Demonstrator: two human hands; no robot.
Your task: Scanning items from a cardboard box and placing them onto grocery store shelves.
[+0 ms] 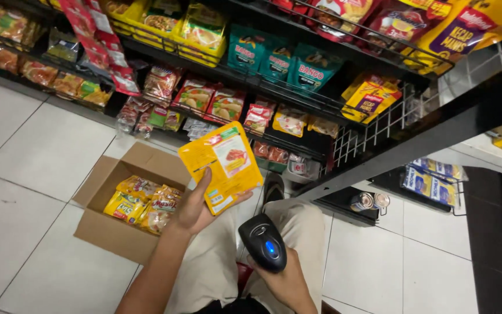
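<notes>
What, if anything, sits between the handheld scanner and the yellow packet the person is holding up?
Nothing visible. The left hand holds the yellow packet up in open air, and the black scanner in the right hand sits just below and right of it, with only floor and trouser leg behind the gap.

Both hands (196, 209) (286, 282) raised, fingers curled.

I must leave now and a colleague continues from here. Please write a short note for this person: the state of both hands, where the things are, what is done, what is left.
Left hand: holds a yellow packet, raised flat before the shelves.
Right hand: grips a black handheld scanner, blue light on, below the packet.
Cardboard box: open on the floor, left of the knee, more packets inside.
Done: one packet out, in hand.
Left: the packets in the box.
</notes>
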